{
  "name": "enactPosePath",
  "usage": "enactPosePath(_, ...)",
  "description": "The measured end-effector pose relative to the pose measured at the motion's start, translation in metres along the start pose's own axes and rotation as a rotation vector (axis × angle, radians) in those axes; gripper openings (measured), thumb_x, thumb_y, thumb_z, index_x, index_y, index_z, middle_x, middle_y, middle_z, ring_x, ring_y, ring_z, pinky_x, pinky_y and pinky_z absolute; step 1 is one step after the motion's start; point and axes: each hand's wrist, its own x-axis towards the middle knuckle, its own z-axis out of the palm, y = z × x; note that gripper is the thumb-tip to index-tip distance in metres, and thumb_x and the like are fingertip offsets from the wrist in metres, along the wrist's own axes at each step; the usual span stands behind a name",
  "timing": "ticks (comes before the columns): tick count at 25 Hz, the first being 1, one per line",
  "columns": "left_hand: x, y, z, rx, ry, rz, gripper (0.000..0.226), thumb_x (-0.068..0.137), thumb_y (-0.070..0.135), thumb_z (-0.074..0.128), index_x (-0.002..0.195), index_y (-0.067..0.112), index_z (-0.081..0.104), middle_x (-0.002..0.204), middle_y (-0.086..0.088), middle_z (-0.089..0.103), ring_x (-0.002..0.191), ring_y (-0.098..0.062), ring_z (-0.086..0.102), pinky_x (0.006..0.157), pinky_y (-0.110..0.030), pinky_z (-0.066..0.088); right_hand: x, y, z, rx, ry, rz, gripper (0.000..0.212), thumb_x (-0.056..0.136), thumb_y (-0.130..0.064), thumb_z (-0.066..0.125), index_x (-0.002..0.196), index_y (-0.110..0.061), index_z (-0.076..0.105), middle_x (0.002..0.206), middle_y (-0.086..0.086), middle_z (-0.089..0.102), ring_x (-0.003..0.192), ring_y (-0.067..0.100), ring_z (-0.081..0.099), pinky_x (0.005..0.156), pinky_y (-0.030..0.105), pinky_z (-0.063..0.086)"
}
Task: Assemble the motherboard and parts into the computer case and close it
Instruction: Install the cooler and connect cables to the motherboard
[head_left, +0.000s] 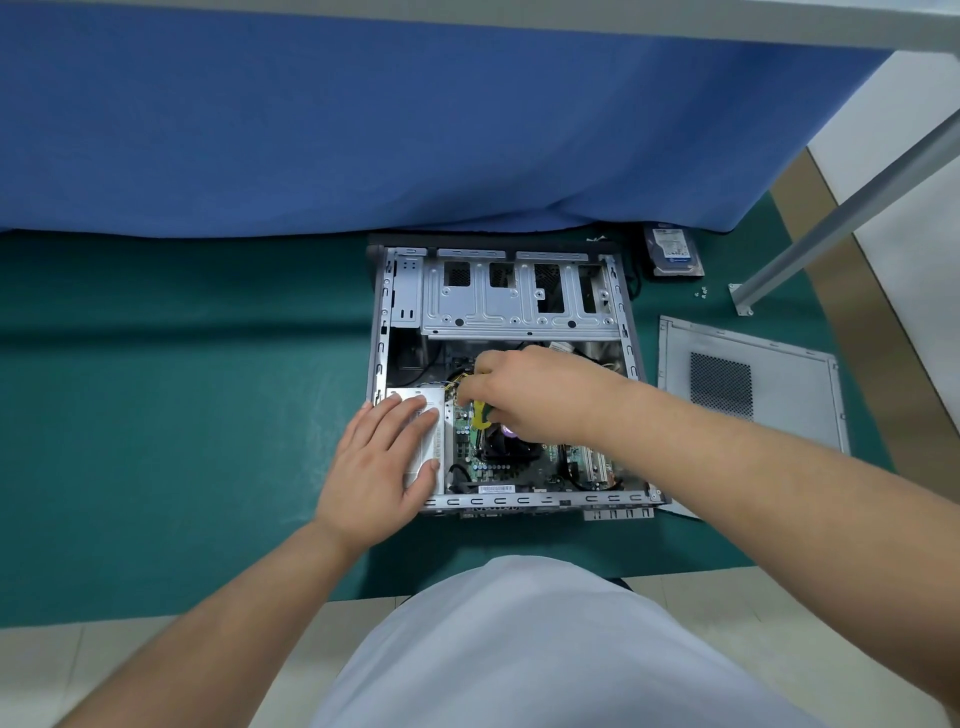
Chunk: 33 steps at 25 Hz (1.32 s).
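Note:
An open grey computer case (524, 500) lies flat on the green mat. Inside it sit the green motherboard (464, 439) with a black CPU fan (501, 440) and a silver power supply (439, 415) at the left. My left hand (382, 460) rests flat on the power supply, fingers straight. My right hand (524, 392) reaches over the motherboard and grips a screwdriver with a yellow and green handle (480, 415), its tip hidden among the cables. The drive cage (519, 301) fills the far part of the case.
The case's side panel (748, 384) lies on the mat to the right. A hard drive (672, 249) sits beyond the case's far right corner, with small screws (701, 292) near it. A blue cloth (363, 130) hangs behind; a metal leg (841, 218) slants at right.

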Motion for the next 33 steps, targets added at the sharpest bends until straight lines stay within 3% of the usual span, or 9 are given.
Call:
enactPosePath(3,0.0,0.001,-0.001,-0.003,0.01,0.002,0.054,0.095,0.042,0.051,0.143,0.019,0.057,0.149,0.0,0.052,0.143,-0.028,0.041,0.123,-0.05,0.025,0.004,-0.005,0.006,-0.135,0.077,0.124,0.042,0.104,-0.056,0.042,0.105,-0.016,0.052,0.071,-0.001,0.047,0.066,0.028,0.052,0.051,0.032,0.031)
enactPosePath(6,0.0,0.001,-0.002,-0.009,0.019,0.006,0.054,0.095,0.042,0.05,0.143,0.018,0.058,0.149,-0.001,0.052,0.143,-0.028,0.042,0.123,-0.05,0.026,0.005,-0.012,0.016,-0.241,0.137,0.206,0.047,0.104,-0.063,0.031,0.093,-0.019,0.041,0.055,-0.004,0.029,0.055,0.026,0.042,0.049,0.028,0.024)
enactPosePath(13,-0.001,0.003,-0.004,-0.009,-0.012,0.006,0.054,0.096,0.043,0.049,0.144,0.018,0.057,0.15,-0.001,0.051,0.144,-0.028,0.041,0.123,-0.05,0.025,-0.005,0.001,0.017,0.036,0.104,0.284,0.05,0.1,-0.064,0.042,0.112,-0.016,0.051,0.066,-0.006,0.039,0.066,0.026,0.05,0.049,0.031,0.032)
enactPosePath(19,0.018,0.026,-0.018,-0.161,-0.018,-0.131,0.038,0.095,0.034,0.053,0.125,0.018,0.069,0.132,0.003,0.063,0.129,-0.023,0.051,0.117,-0.037,0.031,-0.042,0.035,0.005,0.429,0.33,0.542,0.032,0.091,-0.061,0.058,0.1,-0.03,0.055,0.07,-0.009,0.062,0.068,0.016,0.062,0.055,0.032,0.047)
enactPosePath(22,0.053,0.066,-0.025,-0.529,-0.085,-0.347,0.023,0.099,0.026,0.062,0.12,0.024,0.072,0.11,0.011,0.07,0.098,-0.002,0.059,0.093,-0.011,0.042,-0.062,0.042,0.02,0.757,0.375,0.681,0.022,0.09,-0.051,0.066,0.095,-0.034,0.053,0.076,-0.007,0.072,0.062,0.01,0.066,0.055,0.031,0.051)
enactPosePath(25,0.104,0.104,-0.032,-1.263,-0.21,-0.845,0.023,0.103,0.031,0.059,0.122,0.019,0.065,0.109,0.002,0.076,0.09,-0.009,0.069,0.091,-0.031,0.058,-0.073,0.038,0.044,0.985,0.354,0.767,0.017,0.091,-0.036,0.067,0.097,-0.033,0.051,0.078,-0.008,0.075,0.07,0.017,0.073,0.064,0.043,0.056)
enactPosePath(27,0.132,0.118,-0.031,-1.503,-0.219,-0.961,0.017,0.106,0.026,0.054,0.115,0.013,0.061,0.11,-0.008,0.077,0.093,-0.021,0.07,0.091,-0.038,0.058,-0.074,0.033,0.061,1.114,0.328,0.808,0.013,0.093,-0.028,0.061,0.098,-0.029,0.05,0.077,-0.006,0.075,0.069,0.021,0.073,0.068,0.05,0.057)
enactPosePath(30,0.163,0.136,-0.026,-1.357,-0.254,-0.893,0.019,0.108,0.019,0.048,0.118,0.014,0.064,0.099,-0.007,0.079,0.086,-0.019,0.07,0.085,-0.036,0.059,-0.072,0.026,0.079,1.215,0.306,0.788,0.007,0.095,-0.03,0.047,0.101,-0.033,0.046,0.079,-0.001,0.072,0.061,0.014,0.066,0.065,0.05,0.056)
enactPosePath(33,0.192,0.151,-0.017,-1.137,-0.36,-0.756,0.019,0.106,0.025,0.053,0.115,0.015,0.067,0.083,-0.003,0.078,0.074,-0.016,0.068,0.085,-0.043,0.059,-0.069,0.025,0.086,1.298,0.385,0.78,0.011,0.094,-0.043,0.038,0.099,-0.041,0.047,0.069,-0.005,0.064,0.05,0.012,0.056,0.05,0.033,0.044)
